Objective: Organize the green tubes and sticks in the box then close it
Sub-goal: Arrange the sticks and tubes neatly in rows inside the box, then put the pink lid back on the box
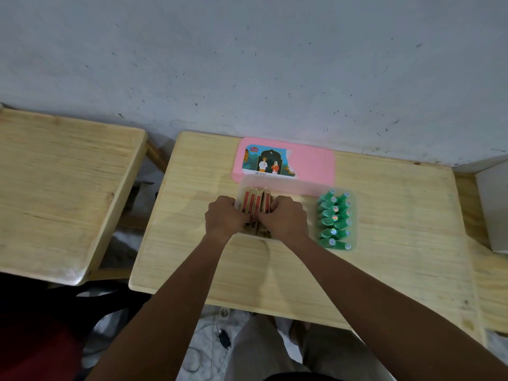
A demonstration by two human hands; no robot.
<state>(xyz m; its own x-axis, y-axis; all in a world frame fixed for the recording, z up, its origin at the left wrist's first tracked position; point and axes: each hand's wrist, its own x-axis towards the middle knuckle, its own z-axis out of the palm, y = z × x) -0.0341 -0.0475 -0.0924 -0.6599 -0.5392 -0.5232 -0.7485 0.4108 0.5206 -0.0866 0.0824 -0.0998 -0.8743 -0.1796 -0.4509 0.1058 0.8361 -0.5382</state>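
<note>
My left grip [224, 219] & right grip [284, 220] are both down in the clear box [291, 185], w/ fingers curled round the bunch of sticks [254, 200]. The L one holds the left side of the bunch & the R one holds the right side. They almost meet in the middle. The sticks are tan w/ red stripes. They sit side by side in the left part of the box, far ends poking out past my knuckles. The green tubes [334, 218] lie in 2 rows in the right end of the same box, a bit apart from my R grip. The box is open on top. Its pink lid [313, 163], w/ a picture sticker, lies flat on the tabletop [398, 215], touching the back of the box, near the wall [247, 64]. A 2nd wood tabletop [60, 188] is off to my left.
</note>
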